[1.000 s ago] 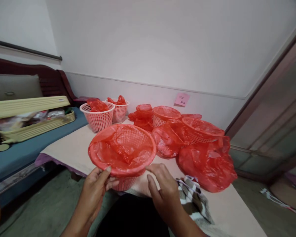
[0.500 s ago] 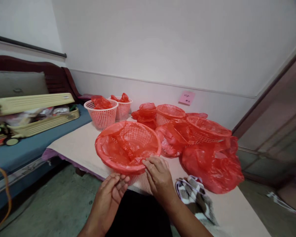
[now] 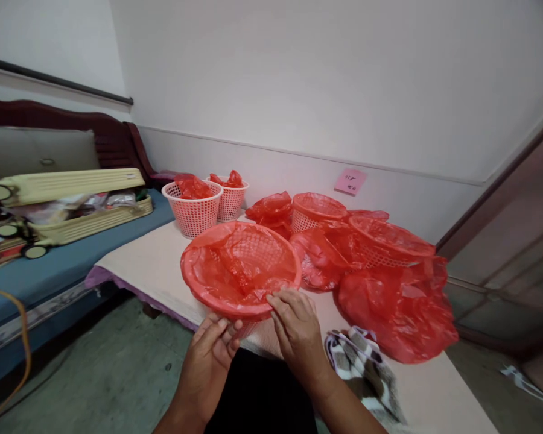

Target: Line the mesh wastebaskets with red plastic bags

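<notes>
A perforated plastic basket point(image 3: 248, 327) stands before me at the front edge of the white-covered surface. Its inside is lined with a thin red plastic bag point(image 3: 221, 277), folded outward over the rim. At the near right of the rim, my right hand point(image 3: 296, 322) has its thumb and fingers closed on the bag's folded edge. My left hand point(image 3: 212, 349) is palm up just under the front of the rim, with fingers curled and the thumb against them at the bag's edge. How much film it pinches is hard to make out.
Two white baskets point(image 3: 193, 217) with crumpled red bags stand at the back left. Bag-lined baskets point(image 3: 319, 206) and a large red bag point(image 3: 393, 310) crowd the right. A patterned cloth point(image 3: 364, 374) lies near my right forearm. An open yellow suitcase point(image 3: 90, 220) rests on the bed.
The whole view has shifted slightly, so things sit a bit further right. Both hands stay at the near rim; the left fingers have curled a little more.
</notes>
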`<action>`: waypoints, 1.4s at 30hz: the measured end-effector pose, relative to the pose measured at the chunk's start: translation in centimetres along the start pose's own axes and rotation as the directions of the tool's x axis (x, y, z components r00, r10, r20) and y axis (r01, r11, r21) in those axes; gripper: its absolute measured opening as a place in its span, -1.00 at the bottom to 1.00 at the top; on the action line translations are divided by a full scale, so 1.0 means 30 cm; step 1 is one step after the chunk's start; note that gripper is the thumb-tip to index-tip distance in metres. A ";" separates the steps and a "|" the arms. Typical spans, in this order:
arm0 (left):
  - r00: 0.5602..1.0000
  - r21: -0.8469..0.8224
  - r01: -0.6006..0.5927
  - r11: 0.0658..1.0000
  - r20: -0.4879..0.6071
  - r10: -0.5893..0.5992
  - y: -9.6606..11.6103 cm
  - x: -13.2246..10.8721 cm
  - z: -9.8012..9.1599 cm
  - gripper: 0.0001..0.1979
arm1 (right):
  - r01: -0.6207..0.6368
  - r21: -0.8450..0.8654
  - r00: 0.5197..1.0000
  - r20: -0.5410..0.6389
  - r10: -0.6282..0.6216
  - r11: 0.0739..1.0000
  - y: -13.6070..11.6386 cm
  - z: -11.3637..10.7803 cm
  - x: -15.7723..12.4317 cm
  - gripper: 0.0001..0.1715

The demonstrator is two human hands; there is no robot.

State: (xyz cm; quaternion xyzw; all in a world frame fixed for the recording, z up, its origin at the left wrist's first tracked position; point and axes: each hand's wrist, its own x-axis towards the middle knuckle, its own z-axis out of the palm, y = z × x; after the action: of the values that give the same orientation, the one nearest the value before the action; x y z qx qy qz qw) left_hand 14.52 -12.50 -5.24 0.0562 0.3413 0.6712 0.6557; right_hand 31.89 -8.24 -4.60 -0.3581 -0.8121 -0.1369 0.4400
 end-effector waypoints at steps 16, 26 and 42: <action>0.998 -0.139 -0.058 0.989 0.004 0.059 -0.003 0.002 -0.002 -0.83 | -0.003 0.012 1.000 0.014 0.003 1.000 0.006 0.004 -0.003 -0.67; 0.996 0.192 -0.049 0.980 -0.068 0.063 0.006 0.000 -0.114 -0.53 | 0.004 0.020 1.000 0.006 -0.005 1.000 -0.004 -0.003 -0.012 -0.67; 0.967 0.676 -0.249 0.693 0.135 0.216 0.131 -0.031 -0.109 -0.53 | 0.109 -0.012 0.993 0.043 -0.108 0.994 -0.105 -0.074 -0.105 -0.73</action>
State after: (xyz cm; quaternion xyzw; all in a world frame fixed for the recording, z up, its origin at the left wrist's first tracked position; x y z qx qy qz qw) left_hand 9.62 -14.26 -5.27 0.3528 0.5410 0.5726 0.5050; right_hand 32.17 -13.13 -5.59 -0.3193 -0.8384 -0.1587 0.4122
